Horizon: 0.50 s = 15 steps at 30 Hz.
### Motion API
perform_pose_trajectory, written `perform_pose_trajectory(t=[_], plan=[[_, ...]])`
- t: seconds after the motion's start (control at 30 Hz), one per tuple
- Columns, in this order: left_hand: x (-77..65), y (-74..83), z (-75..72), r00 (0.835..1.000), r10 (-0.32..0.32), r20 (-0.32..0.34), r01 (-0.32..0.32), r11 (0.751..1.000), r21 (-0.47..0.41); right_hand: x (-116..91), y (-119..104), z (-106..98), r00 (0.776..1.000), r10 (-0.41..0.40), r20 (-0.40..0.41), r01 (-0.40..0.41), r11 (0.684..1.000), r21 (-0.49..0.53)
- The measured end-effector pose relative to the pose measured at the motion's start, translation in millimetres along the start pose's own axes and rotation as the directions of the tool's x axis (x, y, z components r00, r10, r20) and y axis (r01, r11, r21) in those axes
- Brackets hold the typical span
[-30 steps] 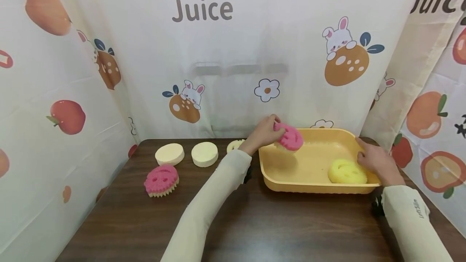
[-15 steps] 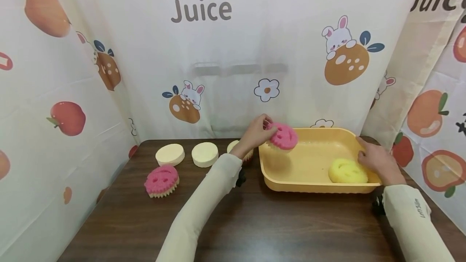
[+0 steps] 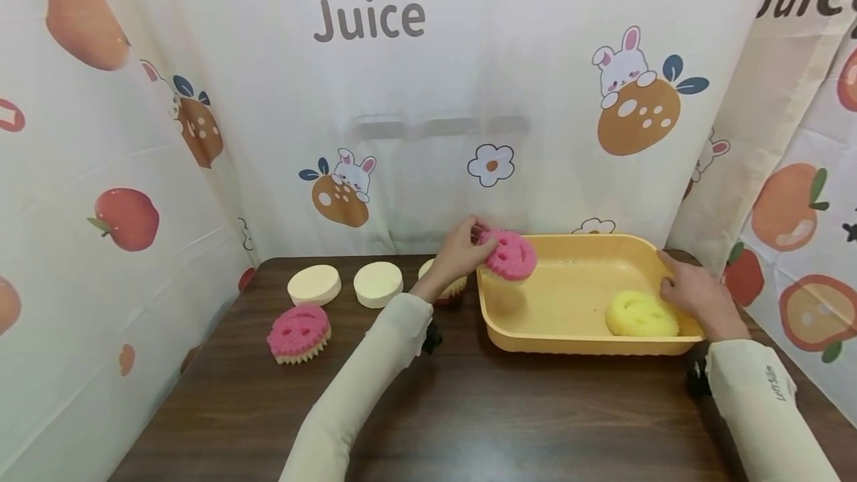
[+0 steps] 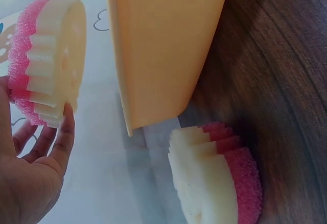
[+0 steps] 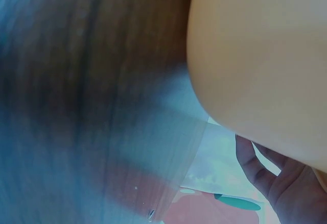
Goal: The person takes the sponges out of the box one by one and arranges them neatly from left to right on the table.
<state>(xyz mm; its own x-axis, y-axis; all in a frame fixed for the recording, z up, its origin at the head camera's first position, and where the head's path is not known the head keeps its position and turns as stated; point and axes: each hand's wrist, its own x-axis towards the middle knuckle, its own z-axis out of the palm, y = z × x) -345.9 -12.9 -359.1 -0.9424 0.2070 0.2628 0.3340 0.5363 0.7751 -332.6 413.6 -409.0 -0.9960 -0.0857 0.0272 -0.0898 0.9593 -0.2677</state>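
Observation:
My left hand [image 3: 462,251] holds a scalloped smiley-face sponge [image 3: 512,255], pink on one face and cream on the other, above the left rim of the yellow tray [image 3: 589,346]. In the left wrist view, the thumb and fingers [image 4: 64,137] pinch the sponge's lower edge, clear of the tray wall. My right hand [image 3: 699,292] grips the tray's right rim, thumb on the inside and fingers on the outside. Inside the tray, at its front right, a yellow smiley sponge [image 3: 641,314] lies near that hand.
On the dark wooden table [image 3: 549,415], a pink-topped smiley sponge [image 3: 297,333] lies at the left. Behind it are two cream discs [image 3: 313,285]. Another sponge [image 4: 214,178], cream and pink, lies beside the tray, partly hidden by my left forearm. Printed curtains [image 3: 415,192] enclose the table.
My left hand has moved left with the pink sponge, from over the tray's interior to over its left rim. The right hand, the tray and the yellow sponge have stayed put.

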Motion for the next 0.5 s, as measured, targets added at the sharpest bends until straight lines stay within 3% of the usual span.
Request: perform_pose_trajectory(t=[0.5], plan=[[-12.0, -11.8, -9.0, 0.999, 0.015, -0.044, -0.015, 1.000, 0.001, -1, 0, 0, 1.000, 0.003, 0.000, -0.003, 1.000, 0.003]])
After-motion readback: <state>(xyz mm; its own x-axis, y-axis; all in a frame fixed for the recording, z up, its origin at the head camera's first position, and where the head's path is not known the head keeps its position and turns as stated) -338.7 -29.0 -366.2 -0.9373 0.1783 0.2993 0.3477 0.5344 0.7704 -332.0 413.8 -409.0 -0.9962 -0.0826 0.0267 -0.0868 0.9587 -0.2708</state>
